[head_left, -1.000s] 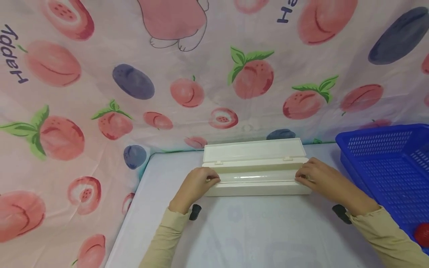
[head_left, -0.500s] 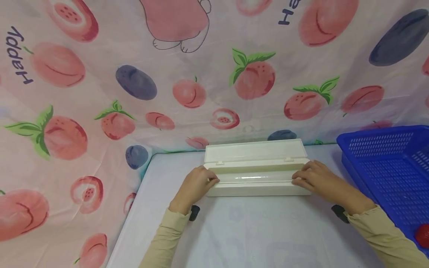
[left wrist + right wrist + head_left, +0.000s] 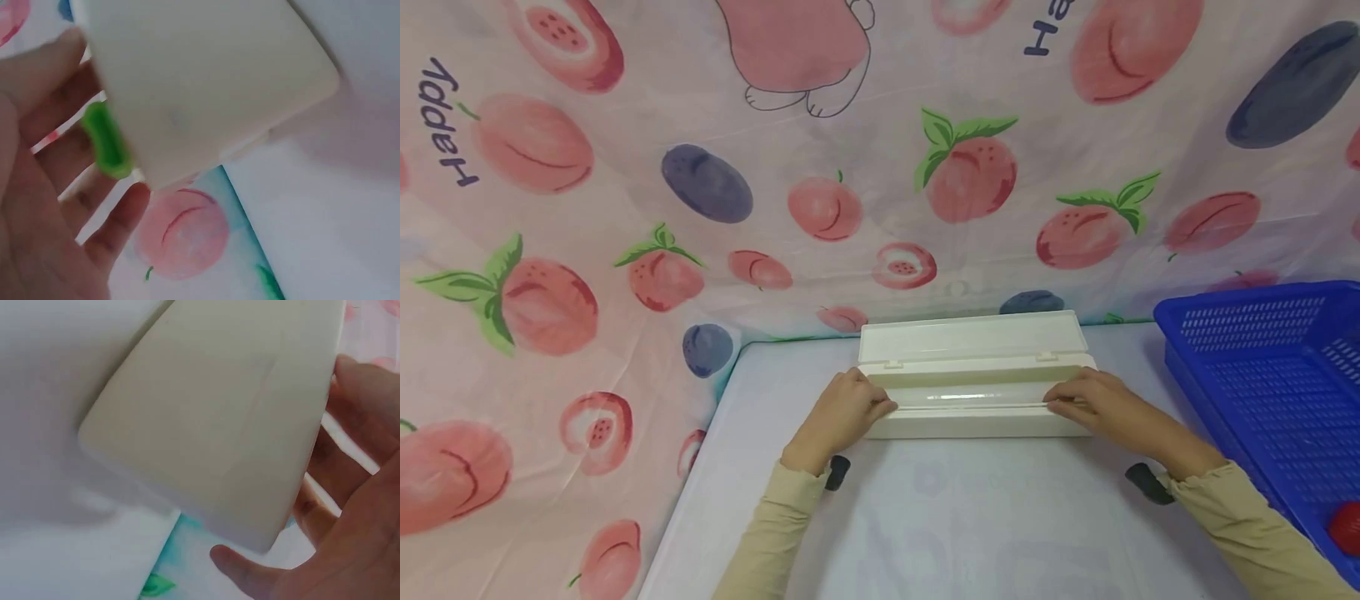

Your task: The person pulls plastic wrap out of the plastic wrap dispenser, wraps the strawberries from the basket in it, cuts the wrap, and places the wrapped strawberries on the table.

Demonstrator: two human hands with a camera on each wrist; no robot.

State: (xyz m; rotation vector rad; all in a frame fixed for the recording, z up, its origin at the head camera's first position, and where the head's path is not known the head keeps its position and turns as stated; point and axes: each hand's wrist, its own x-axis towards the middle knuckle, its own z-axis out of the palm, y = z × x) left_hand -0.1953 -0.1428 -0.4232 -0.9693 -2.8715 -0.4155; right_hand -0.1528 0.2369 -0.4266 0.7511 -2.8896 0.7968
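Observation:
An off-white cling film box lies lengthwise on the table, its hinged lid tipped back. Inside is a shiny roll of cling film. My left hand bends over the box's left end, thumb and fingertips pinching at the roll by the front rim. At the right end my right hand pinches at the film along that rim, slightly in from the corner. A small green piece shows beside the box end in the left wrist view. The box hides some fingertips in both wrist views.
A blue perforated basket stands to the right, with a red round thing in it. A fruit-print cloth hangs behind and left of the white table.
My right hand has shifted left, from the box's right end inward along the front rim. The left hand stays almost in place. The box and open lid look unchanged.

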